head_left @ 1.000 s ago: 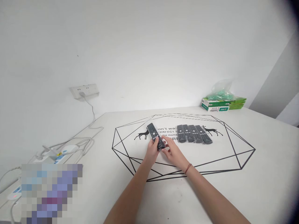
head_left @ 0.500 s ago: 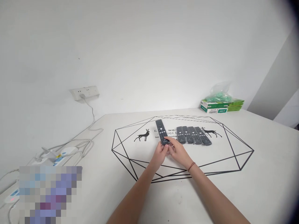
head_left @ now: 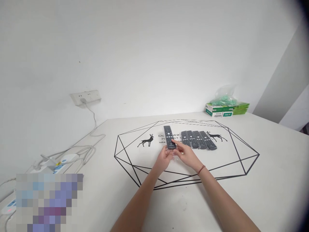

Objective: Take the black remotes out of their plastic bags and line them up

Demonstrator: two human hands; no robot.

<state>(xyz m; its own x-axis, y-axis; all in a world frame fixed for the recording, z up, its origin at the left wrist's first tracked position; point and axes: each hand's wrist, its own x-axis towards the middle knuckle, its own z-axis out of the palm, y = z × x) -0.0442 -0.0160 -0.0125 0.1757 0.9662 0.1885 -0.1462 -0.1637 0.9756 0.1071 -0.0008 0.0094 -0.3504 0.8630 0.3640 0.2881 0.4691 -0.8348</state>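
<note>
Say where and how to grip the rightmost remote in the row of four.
Probably pinch the rightmost remote across its narrow width at the near end, the right hand coming from the right. It lies flat, buttons up, slanting rightward toward that end; its right long edge has no remote beside it, while the left lies close to the next remote.

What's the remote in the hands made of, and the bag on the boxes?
The remote is probably hard plastic, fairly matte: stiff, black, with little shine. The bag looks like thin, shiny plastic film: see-through and crinkled, with green inside.
</note>
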